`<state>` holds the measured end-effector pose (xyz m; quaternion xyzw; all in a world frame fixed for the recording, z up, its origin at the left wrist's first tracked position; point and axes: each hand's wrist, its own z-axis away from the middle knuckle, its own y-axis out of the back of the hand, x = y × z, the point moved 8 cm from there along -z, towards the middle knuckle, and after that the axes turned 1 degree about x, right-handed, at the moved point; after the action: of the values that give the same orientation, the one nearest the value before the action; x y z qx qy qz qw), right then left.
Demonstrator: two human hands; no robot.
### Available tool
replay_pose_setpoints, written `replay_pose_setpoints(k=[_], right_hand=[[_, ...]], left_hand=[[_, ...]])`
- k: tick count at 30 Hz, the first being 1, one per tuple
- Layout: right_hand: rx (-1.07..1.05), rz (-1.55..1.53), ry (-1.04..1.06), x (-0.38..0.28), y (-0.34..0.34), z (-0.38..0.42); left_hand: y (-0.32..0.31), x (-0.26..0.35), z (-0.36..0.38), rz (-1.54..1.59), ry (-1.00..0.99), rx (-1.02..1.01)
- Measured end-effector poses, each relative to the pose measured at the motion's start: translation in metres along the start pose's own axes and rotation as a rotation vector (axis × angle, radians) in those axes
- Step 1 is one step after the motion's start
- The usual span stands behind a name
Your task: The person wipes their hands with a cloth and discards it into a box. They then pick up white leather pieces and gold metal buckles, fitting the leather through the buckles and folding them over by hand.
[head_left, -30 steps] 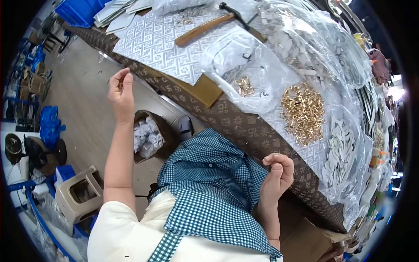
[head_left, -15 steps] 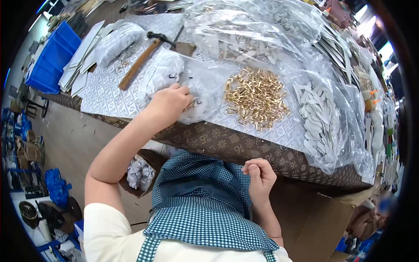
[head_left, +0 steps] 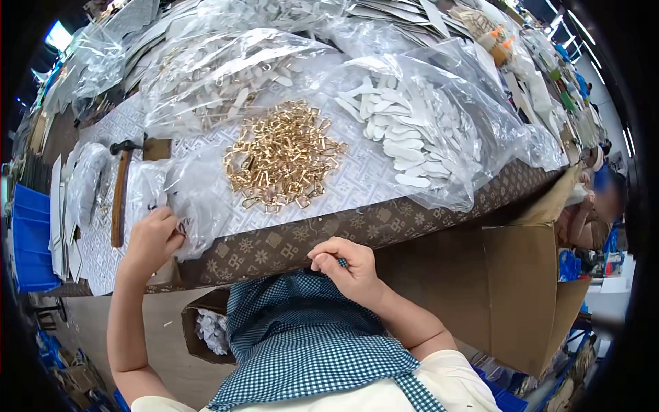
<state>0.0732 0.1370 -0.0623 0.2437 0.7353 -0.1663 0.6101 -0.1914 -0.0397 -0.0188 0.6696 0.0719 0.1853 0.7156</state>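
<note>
left hand (head_left: 152, 239) at clear bag (head_left: 200, 209), perhaps touching; right hand (head_left: 349, 269) half-curled.

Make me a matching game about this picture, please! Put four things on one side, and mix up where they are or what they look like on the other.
Things:
1. hammer
2. gold bits
3. left hand
4. apron

Clues:
A. at a clear bag
B. checked
C. in a heap
D. wooden-handled

Right pairs: 1-D, 2-C, 3-A, 4-B
</note>
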Motion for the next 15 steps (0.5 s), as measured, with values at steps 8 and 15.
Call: replay_pose_setpoints(k=[8,15], right_hand=[[0.258,0.660,0.234,-0.050,0.094,-0.064],[0.251,1.083,-0.089,-0.003,0.166,-0.101]], left_hand=[[-0.006,-0.012,0.000,0.050,0.152,0.072],[-0.019,-0.005,-0.001,-0.097,0.130,0.065]])
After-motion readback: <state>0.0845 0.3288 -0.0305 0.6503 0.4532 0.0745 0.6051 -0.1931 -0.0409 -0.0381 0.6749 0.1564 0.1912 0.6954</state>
